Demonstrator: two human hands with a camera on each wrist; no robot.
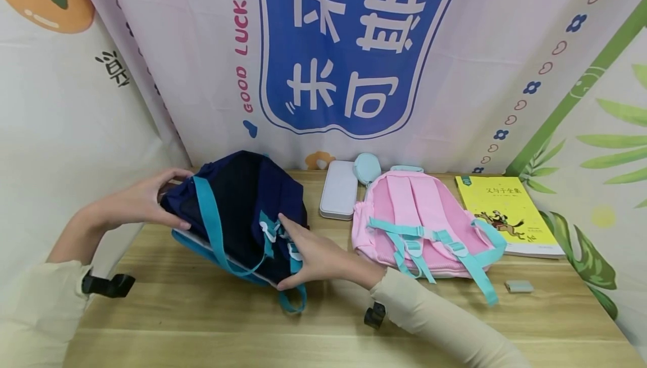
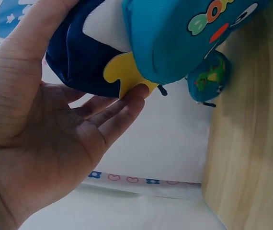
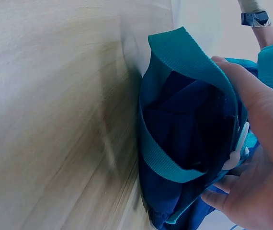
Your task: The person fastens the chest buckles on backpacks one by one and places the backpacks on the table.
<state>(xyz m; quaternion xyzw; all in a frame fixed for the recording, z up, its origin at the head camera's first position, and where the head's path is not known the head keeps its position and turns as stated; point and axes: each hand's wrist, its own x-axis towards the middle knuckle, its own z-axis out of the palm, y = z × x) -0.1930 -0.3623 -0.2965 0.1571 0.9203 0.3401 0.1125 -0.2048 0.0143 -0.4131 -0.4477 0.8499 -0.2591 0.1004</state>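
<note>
A dark navy and teal backpack (image 1: 237, 205) leans on the table with its straps facing up. My left hand (image 1: 136, 199) grips its left end, thumb on the near side and fingers round the far side. In the left wrist view, those fingertips touch a yellow spike-shaped patch (image 2: 122, 72) beside the teal cartoon front (image 2: 160, 43). At the other end, my right hand (image 1: 323, 255) holds the bag by its side near the white buckles (image 3: 236, 148). A teal strap loop (image 3: 170, 163) hangs from that end in the right wrist view.
Right of the bag lies a pink backpack (image 1: 419, 210) with mint straps. Behind them are a white case (image 1: 338, 188) and a round light-blue pouch (image 1: 367, 168). A yellow book (image 1: 505, 210) and a small grey block (image 1: 519, 286) sit further right. Printed curtains (image 1: 202, 76) border the table.
</note>
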